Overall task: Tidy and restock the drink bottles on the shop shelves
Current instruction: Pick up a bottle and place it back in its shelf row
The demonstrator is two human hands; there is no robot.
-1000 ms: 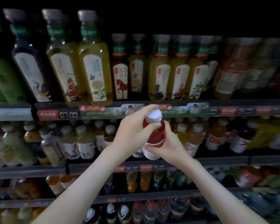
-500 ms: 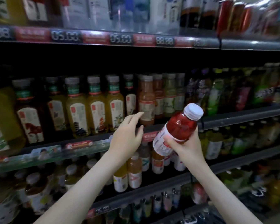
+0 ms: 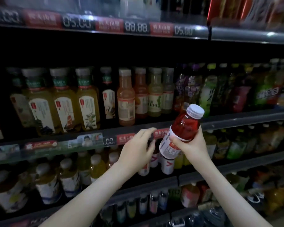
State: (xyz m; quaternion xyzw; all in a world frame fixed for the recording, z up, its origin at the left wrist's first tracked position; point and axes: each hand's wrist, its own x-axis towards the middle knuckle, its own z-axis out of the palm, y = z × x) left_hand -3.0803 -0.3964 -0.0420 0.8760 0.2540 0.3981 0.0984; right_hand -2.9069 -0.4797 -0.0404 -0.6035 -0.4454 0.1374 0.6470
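Two hands; right hand (image 3: 189, 143) grips tilted red bottle (image 3: 181, 131); left hand (image 3: 136, 149) loose-fingered, holding nothing

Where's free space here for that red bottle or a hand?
Middle shelf and lower shelf look packed; no plain slot for the red bottle. Free: the dark band between the caps of the tea bottles and the upper price rail.

Red tags (image 3: 161, 28) alternate with digital price displays (image 3: 136, 27); one reads 88.88
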